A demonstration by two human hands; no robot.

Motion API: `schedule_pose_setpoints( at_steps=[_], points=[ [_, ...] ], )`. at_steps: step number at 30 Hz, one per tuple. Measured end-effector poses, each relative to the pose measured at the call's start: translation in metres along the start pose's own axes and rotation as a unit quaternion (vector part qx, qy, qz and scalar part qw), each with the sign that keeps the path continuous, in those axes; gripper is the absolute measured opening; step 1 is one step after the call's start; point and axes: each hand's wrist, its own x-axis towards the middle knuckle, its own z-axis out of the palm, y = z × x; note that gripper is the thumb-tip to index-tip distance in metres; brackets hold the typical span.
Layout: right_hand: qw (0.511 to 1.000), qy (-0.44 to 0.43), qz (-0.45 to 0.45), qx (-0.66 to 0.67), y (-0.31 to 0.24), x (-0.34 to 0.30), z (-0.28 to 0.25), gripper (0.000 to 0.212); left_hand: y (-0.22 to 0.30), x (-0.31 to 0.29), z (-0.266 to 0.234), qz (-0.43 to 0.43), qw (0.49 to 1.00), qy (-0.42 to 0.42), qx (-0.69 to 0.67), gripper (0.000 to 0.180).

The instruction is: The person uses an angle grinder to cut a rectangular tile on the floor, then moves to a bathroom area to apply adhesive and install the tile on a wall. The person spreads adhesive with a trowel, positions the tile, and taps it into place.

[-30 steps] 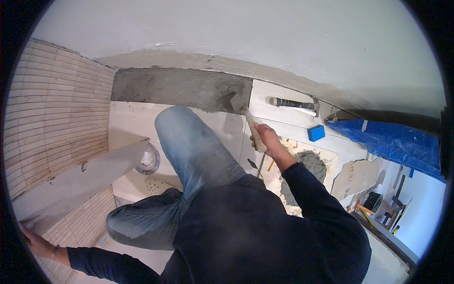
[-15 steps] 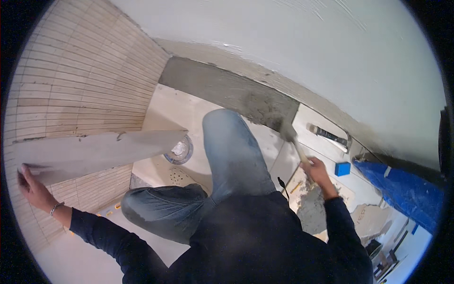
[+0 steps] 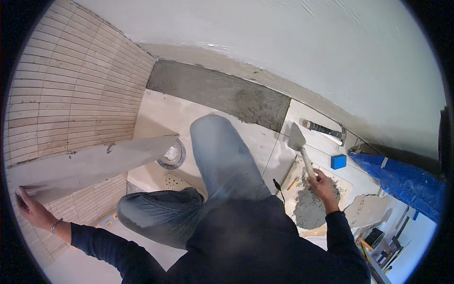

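Observation:
My left hand (image 3: 37, 212) grips the near left end of a long light grey tile (image 3: 97, 161), which is held tilted on edge beside the tiled wall. Some of those fingers are hidden behind it. My right hand (image 3: 323, 188) is closed around the pale handle of a trowel (image 3: 297, 138). The trowel's grey blade hovers over laid floor tiles, just right of a band of wet mortar (image 3: 208, 90) that runs along the wall's foot. Below that hand, a board (image 3: 344, 176) carries a heap of grey mortar (image 3: 313, 208).
A hammer-like tool with a black grip (image 3: 325, 130) and a blue block (image 3: 338, 162) lie on the right-hand tiles. Blue plastic sheeting (image 3: 402, 173) and a torn cardboard piece (image 3: 366, 210) are farther right. A round drain (image 3: 172, 155) sits left of my knee.
My right hand has drawn the trowel back from the mortar band's right end, toward the mortar board. My left hand still grips the tile, lower in view as the view shifts slightly.

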Motion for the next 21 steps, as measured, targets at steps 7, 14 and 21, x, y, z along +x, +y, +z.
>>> schedule_pose_setpoints(
  at_steps=[7,14,21],
  points=[
    [0.991,-0.047,0.093,0.085,-0.064,0.045,0.068,0.047,0.002,0.001,-0.004,-0.006,1.000,-0.013,0.009,0.058],
    [0.994,-0.045,0.088,0.038,-0.070,0.064,0.087,0.046,0.001,0.001,-0.008,0.001,1.000,0.001,-0.019,0.058],
    [0.995,-0.027,0.043,-0.081,-0.072,0.066,0.084,0.047,0.005,-0.004,-0.007,-0.005,1.000,-0.013,-0.014,0.056]
  ],
)
